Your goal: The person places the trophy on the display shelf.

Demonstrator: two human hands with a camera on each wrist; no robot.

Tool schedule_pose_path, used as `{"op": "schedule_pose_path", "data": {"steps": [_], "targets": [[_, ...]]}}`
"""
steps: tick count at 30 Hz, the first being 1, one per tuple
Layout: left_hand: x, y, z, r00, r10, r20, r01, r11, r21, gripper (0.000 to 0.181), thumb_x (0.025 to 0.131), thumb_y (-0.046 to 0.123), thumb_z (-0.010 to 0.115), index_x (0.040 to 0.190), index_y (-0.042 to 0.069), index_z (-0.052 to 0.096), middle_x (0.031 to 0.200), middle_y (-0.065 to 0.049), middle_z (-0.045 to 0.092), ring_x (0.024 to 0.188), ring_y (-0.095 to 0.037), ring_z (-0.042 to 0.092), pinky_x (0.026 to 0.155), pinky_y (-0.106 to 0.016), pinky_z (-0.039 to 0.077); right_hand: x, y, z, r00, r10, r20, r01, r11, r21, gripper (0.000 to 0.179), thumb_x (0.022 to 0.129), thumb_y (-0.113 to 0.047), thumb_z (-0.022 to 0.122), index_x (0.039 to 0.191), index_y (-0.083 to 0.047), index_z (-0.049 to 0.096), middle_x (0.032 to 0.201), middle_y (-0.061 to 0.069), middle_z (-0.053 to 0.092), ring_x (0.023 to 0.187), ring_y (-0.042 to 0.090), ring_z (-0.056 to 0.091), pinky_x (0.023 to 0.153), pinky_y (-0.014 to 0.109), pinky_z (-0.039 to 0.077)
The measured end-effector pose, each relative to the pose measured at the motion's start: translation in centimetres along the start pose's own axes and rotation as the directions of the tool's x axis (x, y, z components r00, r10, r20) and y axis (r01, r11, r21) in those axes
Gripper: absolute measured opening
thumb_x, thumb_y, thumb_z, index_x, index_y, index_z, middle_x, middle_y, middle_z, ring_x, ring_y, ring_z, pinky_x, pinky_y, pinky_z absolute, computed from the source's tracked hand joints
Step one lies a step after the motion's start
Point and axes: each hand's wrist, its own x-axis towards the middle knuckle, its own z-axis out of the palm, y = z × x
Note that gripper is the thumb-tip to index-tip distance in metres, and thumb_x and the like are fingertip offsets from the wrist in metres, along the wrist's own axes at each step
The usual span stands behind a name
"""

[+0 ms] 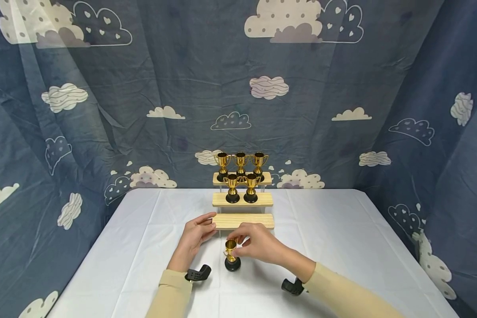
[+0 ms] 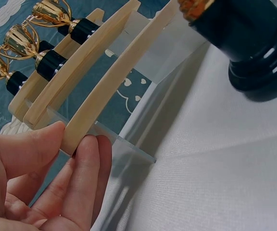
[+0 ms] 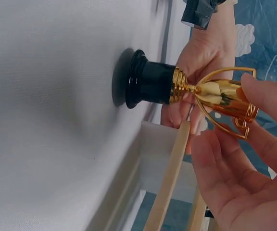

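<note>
My right hand (image 1: 262, 244) pinches a small gold trophy cup (image 3: 220, 93) by its bowl between thumb and fingers. The cup is upright, its black base (image 1: 232, 265) close over the white tablecloth in front of the stand. With thumb and fingers, my left hand (image 1: 191, 240) holds the left end of the lowest wooden shelf (image 1: 244, 221) of a three-step display stand. That shelf is bare. Two like trophies stand on the middle shelf (image 1: 242, 201), one of them this trophy (image 1: 251, 187), and three more are on the top shelf (image 1: 268, 178).
Clear plastic side panels (image 2: 129, 144) carry the wooden shelves. White cloth (image 1: 325, 256) covers the table, and a dark blue curtain (image 1: 302, 119) with printed clouds hangs behind and at both sides. Each wrist wears a black camera, such as this left wrist camera (image 1: 198, 273).
</note>
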Motion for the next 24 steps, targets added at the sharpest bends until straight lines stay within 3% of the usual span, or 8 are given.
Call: {"op": "schedule_pose_path", "data": {"steps": [7, 24], "targets": [[-0.01, -0.03, -0.02, 1.0, -0.003, 0.002, 0.003, 1.0, -0.002, 0.046, 0.087, -0.01, 0.069, 0.132, -0.001, 0.065, 0.11, -0.017, 0.066, 0.09, -0.019, 0.069, 0.083, -0.031, 0.061, 0.01, -0.22, 0.04, 0.997, 0.003, -0.075, -0.006, 0.999, -0.042, 0.029, 0.081, -0.02, 0.086, 0.108, -0.019, 0.076, 0.091, -0.009, 0.065, 0.086, 0.022, 0.065, 0.072, 0.02, 0.059], [0.1, 0.09, 0.26, 0.999, 0.006, -0.04, -0.004, 0.999, 0.042, 0.043, 0.086, -0.008, 0.071, 0.128, 0.002, 0.068, 0.107, -0.015, 0.065, 0.086, -0.017, 0.069, 0.081, -0.031, 0.062, -0.06, -0.69, -0.29, 0.993, -0.001, -0.117, -0.005, 0.999, -0.048, 0.031, 0.081, -0.021, 0.086, 0.11, -0.016, 0.076, 0.095, -0.01, 0.066, 0.084, 0.014, 0.065, 0.071, 0.02, 0.059]]}}
